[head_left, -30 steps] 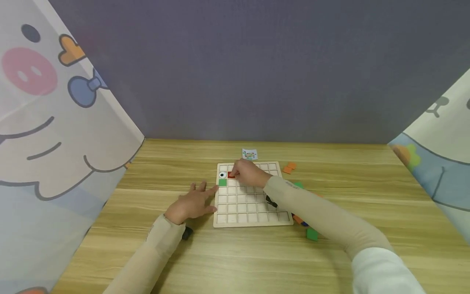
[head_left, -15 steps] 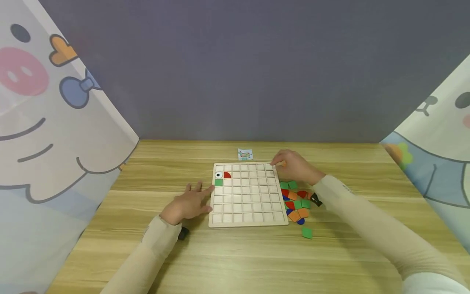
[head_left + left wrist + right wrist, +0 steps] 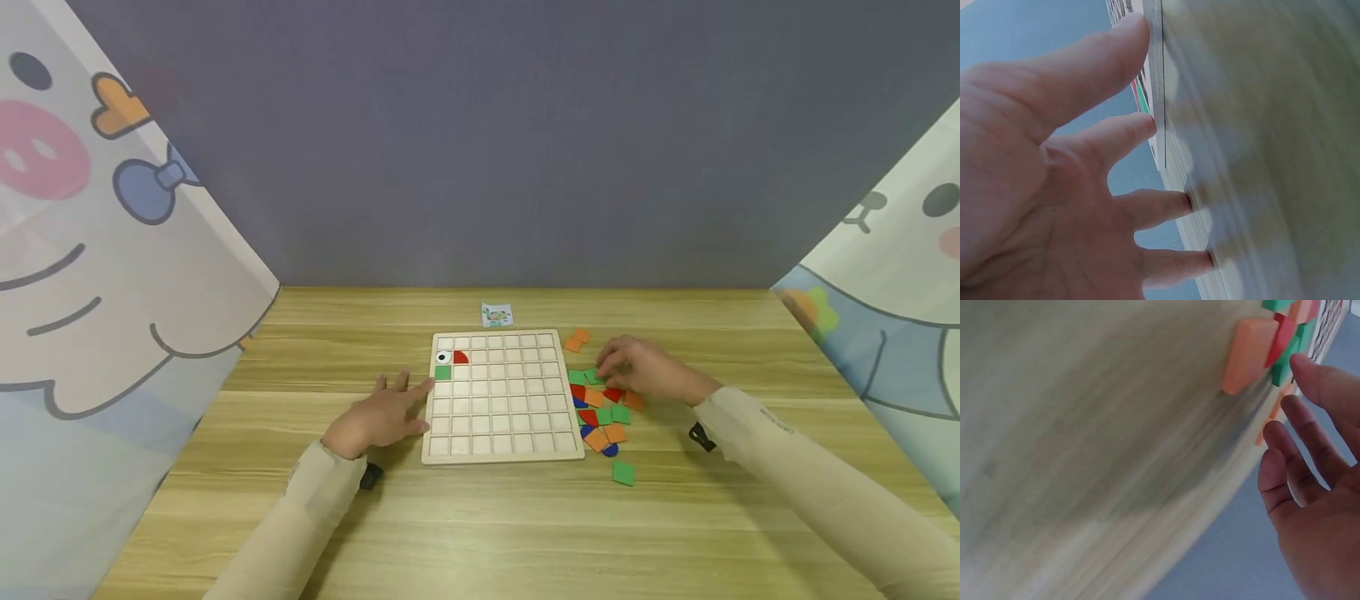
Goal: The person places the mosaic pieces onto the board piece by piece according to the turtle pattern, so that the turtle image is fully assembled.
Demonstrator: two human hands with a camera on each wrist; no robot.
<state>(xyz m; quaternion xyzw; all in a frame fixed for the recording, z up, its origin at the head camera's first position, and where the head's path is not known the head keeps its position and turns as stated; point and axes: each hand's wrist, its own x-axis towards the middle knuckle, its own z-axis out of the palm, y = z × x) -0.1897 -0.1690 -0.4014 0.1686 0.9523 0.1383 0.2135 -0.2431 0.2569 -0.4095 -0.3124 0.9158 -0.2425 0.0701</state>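
My left hand (image 3: 377,423) lies at the left edge of a wooden grid board (image 3: 501,395), fingers spread. In the left wrist view its thumb and index finger touch the board's side while other fingertips rest on the table. The board's upper left cells hold an eye tile (image 3: 443,357), a red quarter-circle tile (image 3: 461,357) and a green square tile (image 3: 442,372). My right hand (image 3: 647,368) hovers over the loose tile pile right of the board, fingers loosely bent, holding nothing. Under its fingertips is a green tile (image 3: 593,377); an orange tile (image 3: 1250,355) shows nearby.
Several green, red, orange and blue tiles lie along the board's right side. Two orange tiles (image 3: 576,341) sit apart at the upper right, and a lone green tile (image 3: 623,473) lies nearer me. A small picture card (image 3: 497,315) is behind the board. A grey wall (image 3: 525,150) closes the back.
My right hand has let go of the red quarter-circle tile in its cell, then moved right, off the board, to the loose tiles. The left hand has stayed at the board's edge.
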